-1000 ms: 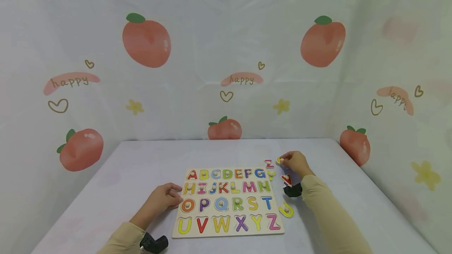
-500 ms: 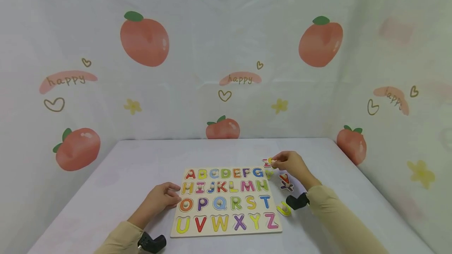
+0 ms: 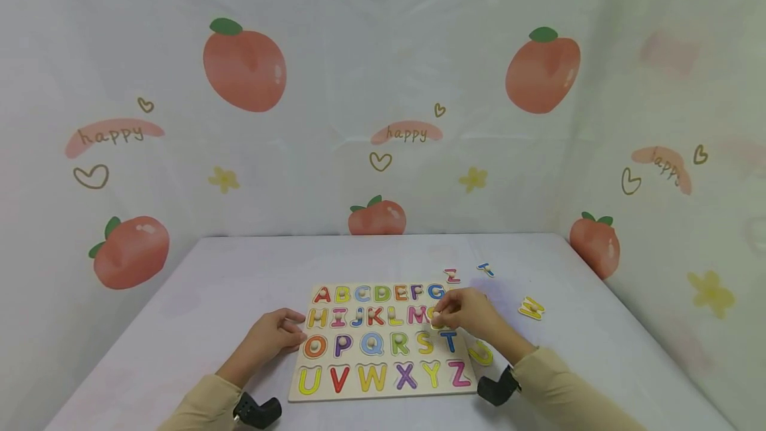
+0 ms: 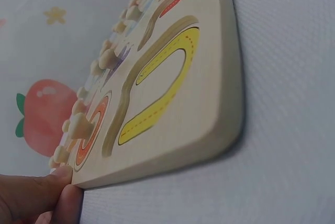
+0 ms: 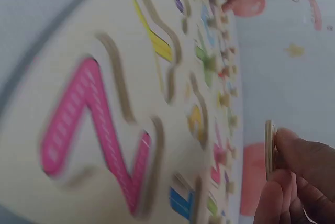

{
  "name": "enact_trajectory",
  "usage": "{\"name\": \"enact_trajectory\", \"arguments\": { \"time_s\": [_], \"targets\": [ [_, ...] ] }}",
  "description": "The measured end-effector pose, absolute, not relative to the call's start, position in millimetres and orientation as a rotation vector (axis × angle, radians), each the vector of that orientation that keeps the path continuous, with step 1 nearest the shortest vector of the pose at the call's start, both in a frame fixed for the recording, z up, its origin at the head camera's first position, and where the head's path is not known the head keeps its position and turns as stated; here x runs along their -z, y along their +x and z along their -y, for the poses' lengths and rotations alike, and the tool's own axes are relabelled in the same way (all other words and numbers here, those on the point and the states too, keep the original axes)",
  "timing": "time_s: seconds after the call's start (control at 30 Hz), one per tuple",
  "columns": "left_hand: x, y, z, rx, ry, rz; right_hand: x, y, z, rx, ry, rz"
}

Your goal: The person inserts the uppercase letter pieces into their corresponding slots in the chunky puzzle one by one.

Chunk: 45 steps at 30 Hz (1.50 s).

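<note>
A wooden alphabet puzzle board (image 3: 359, 391) lies on the table, its upper rows filled with knobbed letter pieces. My left hand (image 3: 276, 338) holds the board's left edge between thumb and fingers (image 4: 36, 190), beside the orange O. Over the right side of the board, my right hand (image 3: 469, 314) pinches a yellow letter piece (image 3: 435, 324) by its knob. That piece (image 5: 269, 150) shows edge-on in the right wrist view. Below it lie the S recess (image 3: 425, 344) and the blue T recess (image 3: 449, 342); the bottom row, U to Z, shows recesses without knobs.
Loose pieces lie right of the board: a pink Z (image 3: 451, 276), a blue T (image 3: 485, 270), a yellow W-shaped piece (image 3: 531, 308) and a yellow U (image 3: 481, 353), partly behind my right wrist. A patterned cloth backdrop (image 3: 299, 185) stands behind the table (image 3: 251, 265).
My right hand has carried the yellow piece from beyond the board's far right corner leftward and nearer, over the board. It now hides the red V and purple X pieces. The left hand stays put.
</note>
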State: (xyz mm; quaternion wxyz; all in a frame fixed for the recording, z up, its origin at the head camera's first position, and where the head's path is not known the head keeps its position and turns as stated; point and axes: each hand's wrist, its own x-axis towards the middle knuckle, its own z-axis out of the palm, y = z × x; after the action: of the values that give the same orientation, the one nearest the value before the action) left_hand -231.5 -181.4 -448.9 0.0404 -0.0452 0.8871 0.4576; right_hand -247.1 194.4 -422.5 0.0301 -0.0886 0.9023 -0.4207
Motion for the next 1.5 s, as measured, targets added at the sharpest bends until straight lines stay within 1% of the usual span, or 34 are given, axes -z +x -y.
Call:
{"name": "enact_trajectory", "arguments": {
  "time_s": [0.17, 0.47, 1.0, 1.5],
  "targets": [
    [448.7, -230.8, 181.2, -1.425, -0.123, -2.707, 432.1, -238.2, -186.3, 1.245, -0.37, -2.756],
    [452.4, -233.3, 181.2, -1.435, -0.129, -2.702, 442.8, -231.7, -176.1, 1.231, -0.347, -2.731],
    [449.1, -231.9, 181.6, -1.415, -0.137, -2.703, 444.9, -231.9, -170.6, 1.181, -0.376, -2.722],
    [451.0, -232.0, 181.8, -1.432, -0.145, -2.699, 438.7, -228.1, -169.1, 1.141, -0.403, -2.724]
  ]
}}
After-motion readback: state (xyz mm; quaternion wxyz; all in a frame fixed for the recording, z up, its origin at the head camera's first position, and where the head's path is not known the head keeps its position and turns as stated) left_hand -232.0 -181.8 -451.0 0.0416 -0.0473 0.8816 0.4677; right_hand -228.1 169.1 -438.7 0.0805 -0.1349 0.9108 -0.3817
